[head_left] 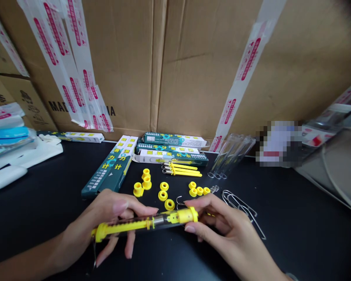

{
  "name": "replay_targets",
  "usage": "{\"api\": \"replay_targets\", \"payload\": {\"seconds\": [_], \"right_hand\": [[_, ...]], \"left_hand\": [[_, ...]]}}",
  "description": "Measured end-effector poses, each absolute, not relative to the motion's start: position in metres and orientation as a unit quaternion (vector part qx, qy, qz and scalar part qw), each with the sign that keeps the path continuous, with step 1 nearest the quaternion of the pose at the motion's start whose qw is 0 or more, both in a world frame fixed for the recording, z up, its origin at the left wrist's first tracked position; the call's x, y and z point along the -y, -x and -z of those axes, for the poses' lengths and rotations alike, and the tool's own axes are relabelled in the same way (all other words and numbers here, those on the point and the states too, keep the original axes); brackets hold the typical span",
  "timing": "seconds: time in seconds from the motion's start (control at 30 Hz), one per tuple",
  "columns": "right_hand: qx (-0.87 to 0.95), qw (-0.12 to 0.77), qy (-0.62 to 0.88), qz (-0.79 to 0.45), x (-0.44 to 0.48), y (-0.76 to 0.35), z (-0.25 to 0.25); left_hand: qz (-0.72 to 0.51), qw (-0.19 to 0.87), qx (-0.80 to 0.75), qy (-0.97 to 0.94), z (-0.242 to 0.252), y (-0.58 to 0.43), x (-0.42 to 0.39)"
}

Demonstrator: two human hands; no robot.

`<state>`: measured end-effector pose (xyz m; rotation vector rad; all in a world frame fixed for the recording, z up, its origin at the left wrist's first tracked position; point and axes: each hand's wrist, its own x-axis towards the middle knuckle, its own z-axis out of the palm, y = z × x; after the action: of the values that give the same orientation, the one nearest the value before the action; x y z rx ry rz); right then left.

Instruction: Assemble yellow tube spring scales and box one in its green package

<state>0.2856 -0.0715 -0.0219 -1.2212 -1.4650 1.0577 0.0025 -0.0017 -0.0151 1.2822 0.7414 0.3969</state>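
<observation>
A tubular spring scale (139,224), clear with yellow parts inside, lies nearly level across both hands. My left hand (103,214) holds it around the left half, index finger along the top and other fingers beneath. From the left cap hangs a wire hook (94,251). At the other end, my right hand (222,222) pinches the yellow end cap (190,214) between thumb and fingers. Just beyond the tube are yellow rings (163,195), yellow flanged caps (146,182) and small yellow collars (199,191). Large wire hooks (240,203) lie near my right hand, which partly hides some small parts.
Green-and-white cartons (111,164) and more boxes (172,156) lie behind the parts. Yellow rods (184,170) with metal ends sit in front of them. Clear tubes (228,156) lie at right. A white earphone-like case (7,178) is at left. Big cardboard boxes (128,66) wall off the back.
</observation>
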Motion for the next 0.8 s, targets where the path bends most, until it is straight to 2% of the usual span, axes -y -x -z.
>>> {"api": "replay_targets", "payload": {"seconds": [0.13, 0.27, 0.47, 0.63, 0.8], "right_hand": [[0.605, 0.455, 0.486, -0.438, 0.074, -0.286, 0.022], [0.606, 0.456, 0.486, -0.435, 0.073, -0.286, 0.021], [0.609, 0.442, 0.49, -0.441, 0.074, -0.287, 0.023], [0.627, 0.453, 0.471, -0.424, 0.076, -0.287, 0.023], [0.644, 0.475, 0.454, -0.392, 0.074, -0.289, 0.012]], "left_hand": [[-0.18, 0.759, -0.313, -0.541, 0.006, -0.005, 0.004], [-0.262, 0.694, -0.354, -0.569, -0.002, -0.007, 0.015], [-0.216, 0.67, -0.363, -0.61, -0.004, -0.014, 0.023], [-0.191, 0.604, -0.44, -0.636, -0.015, -0.024, 0.028], [-0.177, 0.592, -0.471, -0.63, -0.019, -0.026, 0.027]]}}
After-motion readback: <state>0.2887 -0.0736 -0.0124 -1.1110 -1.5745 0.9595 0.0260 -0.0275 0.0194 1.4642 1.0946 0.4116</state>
